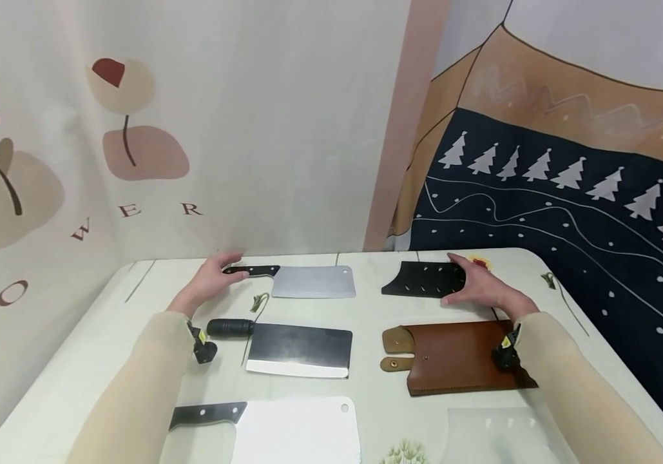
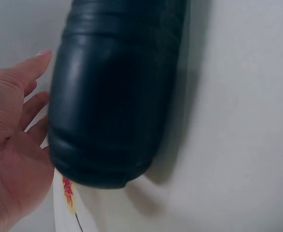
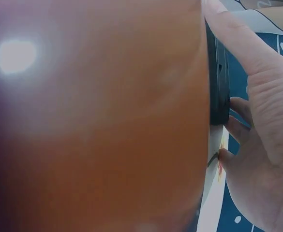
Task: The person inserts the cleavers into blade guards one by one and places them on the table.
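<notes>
In the head view, my left hand (image 1: 209, 280) is at the dark handle (image 1: 258, 270) of a small cleaver (image 1: 314, 281), its thumb and fingers spread on either side of the handle's end. My right hand (image 1: 484, 287) grips the black blade sheath (image 1: 421, 278) by its right end, thumb at the near edge and fingers at the far edge. Nearer lies a dark-bladed cleaver (image 1: 302, 348); its ribbed black handle (image 2: 112, 96) covers much of the left wrist view. A brown leather sheath (image 1: 459, 357) lies below my right hand and blocks most of the right wrist view.
A large cleaver (image 1: 296, 432) lies at the near left, its lower part cut off. A translucent sheath (image 1: 493, 435) lies at the near right, partly behind my right forearm. Curtains with printed shapes (image 1: 273, 129) hang behind the white table (image 1: 134, 296).
</notes>
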